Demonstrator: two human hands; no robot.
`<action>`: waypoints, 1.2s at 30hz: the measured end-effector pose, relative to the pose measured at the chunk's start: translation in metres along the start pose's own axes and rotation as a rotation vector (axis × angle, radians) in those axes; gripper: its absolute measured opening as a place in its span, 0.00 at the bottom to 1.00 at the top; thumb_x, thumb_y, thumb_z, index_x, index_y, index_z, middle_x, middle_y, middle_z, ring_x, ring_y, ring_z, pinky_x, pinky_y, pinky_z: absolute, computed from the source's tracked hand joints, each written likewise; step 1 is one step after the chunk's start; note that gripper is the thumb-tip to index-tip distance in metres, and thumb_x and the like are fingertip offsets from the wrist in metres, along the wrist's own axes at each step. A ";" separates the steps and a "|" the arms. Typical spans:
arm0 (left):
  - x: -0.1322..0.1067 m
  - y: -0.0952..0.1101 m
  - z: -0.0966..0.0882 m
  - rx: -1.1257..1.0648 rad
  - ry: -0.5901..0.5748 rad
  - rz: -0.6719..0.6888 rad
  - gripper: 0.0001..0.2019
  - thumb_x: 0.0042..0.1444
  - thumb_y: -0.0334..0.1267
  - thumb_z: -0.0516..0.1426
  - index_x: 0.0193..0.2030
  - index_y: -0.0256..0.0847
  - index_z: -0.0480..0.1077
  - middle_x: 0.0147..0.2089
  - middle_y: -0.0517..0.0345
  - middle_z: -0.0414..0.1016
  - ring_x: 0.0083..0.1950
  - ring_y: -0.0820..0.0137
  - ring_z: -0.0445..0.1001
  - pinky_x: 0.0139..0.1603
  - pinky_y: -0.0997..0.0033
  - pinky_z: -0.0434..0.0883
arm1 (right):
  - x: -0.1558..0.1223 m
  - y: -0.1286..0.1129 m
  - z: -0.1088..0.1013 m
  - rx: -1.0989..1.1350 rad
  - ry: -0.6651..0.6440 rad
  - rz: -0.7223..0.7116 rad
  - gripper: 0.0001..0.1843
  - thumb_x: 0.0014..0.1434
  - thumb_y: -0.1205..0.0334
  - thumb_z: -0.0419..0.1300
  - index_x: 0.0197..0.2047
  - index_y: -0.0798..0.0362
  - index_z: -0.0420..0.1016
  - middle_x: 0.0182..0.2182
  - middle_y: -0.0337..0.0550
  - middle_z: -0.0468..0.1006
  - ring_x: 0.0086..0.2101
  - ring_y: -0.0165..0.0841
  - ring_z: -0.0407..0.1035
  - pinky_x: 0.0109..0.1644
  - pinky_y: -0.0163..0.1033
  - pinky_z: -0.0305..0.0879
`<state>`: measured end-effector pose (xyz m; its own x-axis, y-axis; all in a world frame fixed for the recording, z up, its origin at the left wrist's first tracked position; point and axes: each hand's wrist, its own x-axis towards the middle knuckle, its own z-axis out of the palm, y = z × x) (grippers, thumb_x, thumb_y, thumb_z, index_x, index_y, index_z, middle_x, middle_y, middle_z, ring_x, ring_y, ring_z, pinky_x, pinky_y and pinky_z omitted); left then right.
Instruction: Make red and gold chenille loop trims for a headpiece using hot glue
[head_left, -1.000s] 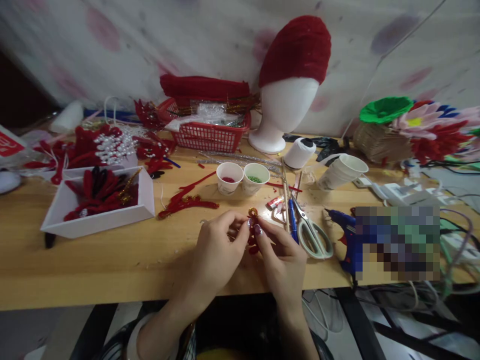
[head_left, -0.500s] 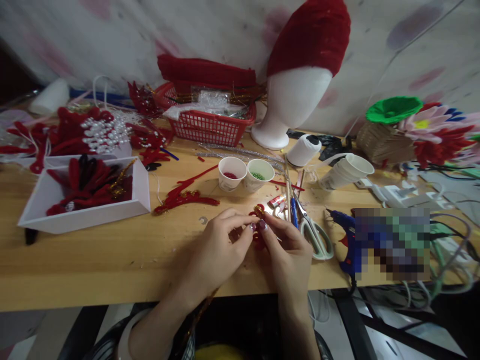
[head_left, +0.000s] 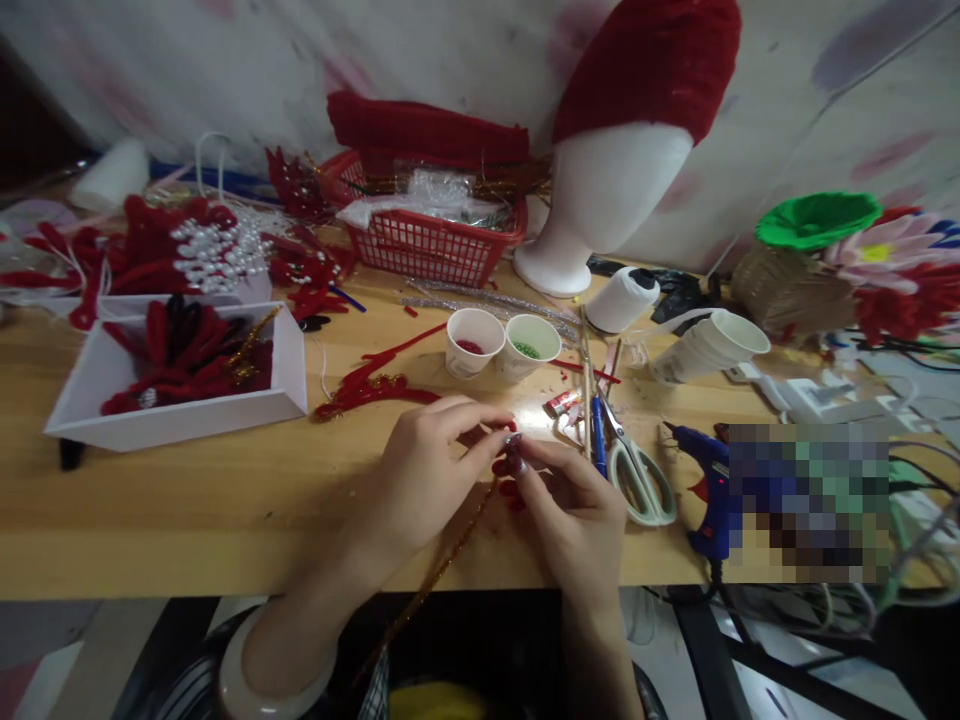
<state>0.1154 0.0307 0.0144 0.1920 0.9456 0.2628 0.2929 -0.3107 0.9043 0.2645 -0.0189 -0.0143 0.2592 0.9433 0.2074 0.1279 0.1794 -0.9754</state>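
Left hand (head_left: 435,475) and right hand (head_left: 574,510) both in a thumb-and-index pinch, tips nearly closed and meeting on a small red piece (head_left: 511,491), partly hidden by the fingers. Left comes in from lower left, back of hand up, right angles up from below, forearms crossing the front edge of the wooden table (head_left: 225,520). Red piece sits between and just below the fingertips, gold tinsel cord (head_left: 463,541) trailing from there over the edge.

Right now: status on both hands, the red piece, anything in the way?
Left hand and right hand pinched at small red piece. Gold strand runs down from there. Scissors close beside right hand; nothing seen blocking.
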 end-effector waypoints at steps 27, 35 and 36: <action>0.003 0.009 -0.021 -0.347 0.266 -0.127 0.04 0.53 0.35 0.65 0.35 0.39 0.77 0.33 0.59 0.83 0.34 0.71 0.81 0.37 0.75 0.77 | -0.002 -0.024 0.031 -0.107 -0.203 -0.030 0.16 0.64 0.57 0.61 0.54 0.49 0.75 0.47 0.49 0.82 0.46 0.39 0.77 0.52 0.47 0.73; 0.007 0.031 -0.037 -0.473 0.108 -0.055 0.13 0.56 0.47 0.64 0.33 0.38 0.78 0.33 0.57 0.81 0.36 0.70 0.77 0.41 0.71 0.74 | 0.007 -0.045 0.041 0.075 -0.259 -0.129 0.10 0.69 0.56 0.55 0.43 0.51 0.74 0.31 0.38 0.73 0.29 0.28 0.71 0.33 0.32 0.70; 0.007 0.033 -0.038 -0.507 0.109 -0.063 0.15 0.56 0.50 0.64 0.31 0.38 0.78 0.33 0.57 0.80 0.36 0.71 0.76 0.41 0.72 0.73 | 0.007 -0.048 0.039 0.066 -0.281 -0.138 0.10 0.69 0.55 0.54 0.43 0.51 0.73 0.30 0.36 0.71 0.27 0.27 0.69 0.30 0.31 0.68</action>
<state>0.0909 0.0308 0.0585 0.0823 0.9739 0.2118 -0.1948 -0.1927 0.9617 0.2225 -0.0103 0.0311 -0.0326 0.9473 0.3186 0.0788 0.3203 -0.9440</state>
